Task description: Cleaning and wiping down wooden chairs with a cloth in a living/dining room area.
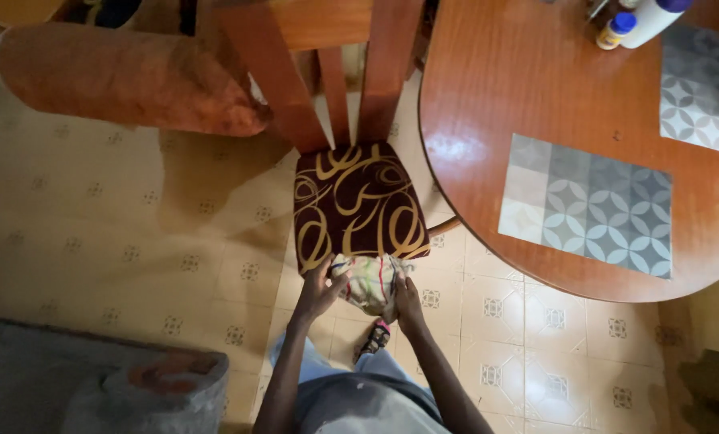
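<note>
A wooden chair with a dark brown seat cushion (358, 201) patterned in gold swirls stands before me. At the cushion's front edge I hold a crumpled cloth (370, 280), pale with red and green stripes. My left hand (321, 289) grips its left side. The cloth's right side is pinched by my right hand (405, 294). Part of the cloth hangs below the seat edge. Under it, my foot in a sandal (373, 340) shows on the tiled floor.
A round polished wooden table (496, 96) stands to the right with two grey patterned placemats (588, 205) and bottles (637, 22) at its far edge. An orange-brown sofa arm (126, 76) is at upper left. A grey rug (94, 378) lies at lower left.
</note>
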